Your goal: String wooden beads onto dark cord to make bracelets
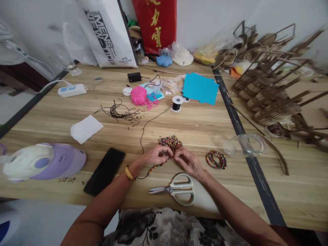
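Observation:
My left hand pinches a thin black cord that runs back to a white spool. Several coloured beads are strung on the cord below this hand. My right hand meets it fingertip to fingertip, pinched at the cord's end; whether a bead is between the fingers is too small to tell. Just behind both hands lies a pile of loose multicoloured beads. Scissors with pale handles rest on the table in front of the hands. A coiled beaded strand lies to the right.
At left are a black phone, a purple and white bottle and white paper. Farther back lie cut black cords, pink yarn and blue sheets. Small woven baskets and a glass jar stand at right.

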`<move>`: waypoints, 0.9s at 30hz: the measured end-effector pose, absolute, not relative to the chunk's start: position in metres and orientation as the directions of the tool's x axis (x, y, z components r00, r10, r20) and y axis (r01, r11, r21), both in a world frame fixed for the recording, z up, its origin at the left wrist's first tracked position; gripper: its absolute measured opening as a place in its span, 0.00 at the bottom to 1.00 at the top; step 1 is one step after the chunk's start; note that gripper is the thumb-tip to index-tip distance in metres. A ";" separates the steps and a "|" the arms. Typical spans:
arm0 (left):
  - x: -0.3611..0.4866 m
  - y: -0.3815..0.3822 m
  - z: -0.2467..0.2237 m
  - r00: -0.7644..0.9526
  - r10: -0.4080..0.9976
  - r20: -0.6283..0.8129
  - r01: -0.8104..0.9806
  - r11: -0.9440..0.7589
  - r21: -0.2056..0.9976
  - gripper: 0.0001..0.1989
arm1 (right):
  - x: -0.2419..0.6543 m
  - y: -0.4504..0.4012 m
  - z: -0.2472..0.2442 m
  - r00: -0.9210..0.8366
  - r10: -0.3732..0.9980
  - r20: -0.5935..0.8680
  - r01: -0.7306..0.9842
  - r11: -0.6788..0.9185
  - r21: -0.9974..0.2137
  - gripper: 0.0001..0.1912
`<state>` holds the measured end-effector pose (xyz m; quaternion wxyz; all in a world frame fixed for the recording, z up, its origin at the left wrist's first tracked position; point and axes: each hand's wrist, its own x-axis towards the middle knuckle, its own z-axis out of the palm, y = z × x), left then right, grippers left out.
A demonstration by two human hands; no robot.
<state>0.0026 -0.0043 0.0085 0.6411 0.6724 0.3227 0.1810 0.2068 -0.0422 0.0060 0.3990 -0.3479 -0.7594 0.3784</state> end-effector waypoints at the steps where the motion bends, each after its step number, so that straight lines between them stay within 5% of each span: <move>1: 0.003 -0.004 0.010 0.725 0.666 -0.174 0.208 0.029 0.978 0.08 | 0.207 -0.042 0.006 -0.440 0.832 0.337 0.227 0.467 -0.855 0.07; 13: 0.007 -0.005 0.005 0.695 0.694 -0.188 0.134 0.131 0.982 0.14 | 0.207 -0.041 0.003 -0.440 0.828 0.349 0.253 0.486 -0.836 0.07; 27: 0.008 -0.002 0.015 0.676 0.707 -0.206 0.211 0.082 0.974 0.10 | 0.206 -0.040 0.000 -0.492 0.774 0.399 0.237 0.560 -0.794 0.05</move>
